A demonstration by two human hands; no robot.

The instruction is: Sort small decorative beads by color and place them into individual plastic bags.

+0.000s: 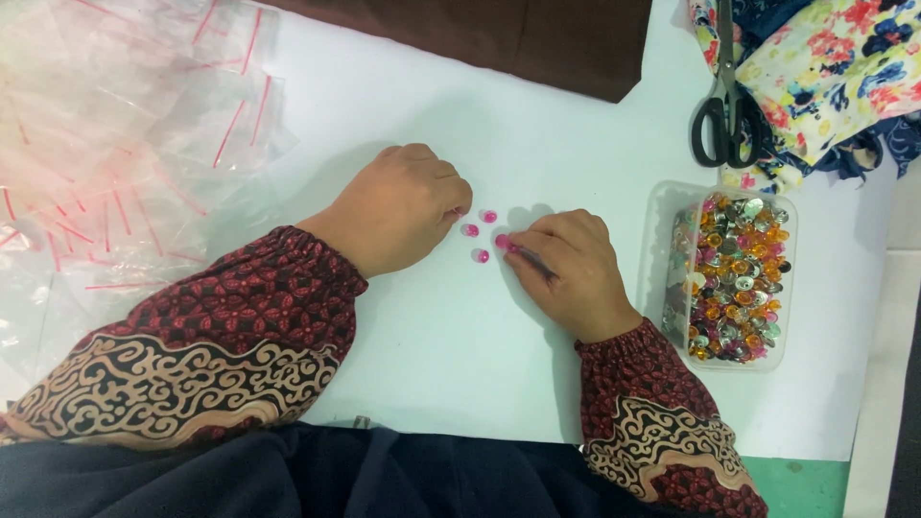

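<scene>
Three small pink round buttons [471,230] lie loose on the white table [460,345] between my hands. My left hand [398,206] rests on the table with fingers curled, its fingertips touching a pink button at the right edge of the fist. My right hand [568,269] is curled too and pinches another pink button [502,241] at its fingertips. Both wrists wear dark red patterned sleeves.
A clear plastic tub [782,350] full of pink, orange and silver buttons stands right of my right hand. Black-handled scissors [726,115] lie on floral fabric [835,67] at the top right. Small clear zip bags with red strips [115,144] pile up at left. Brown cloth [537,38] lies at the top.
</scene>
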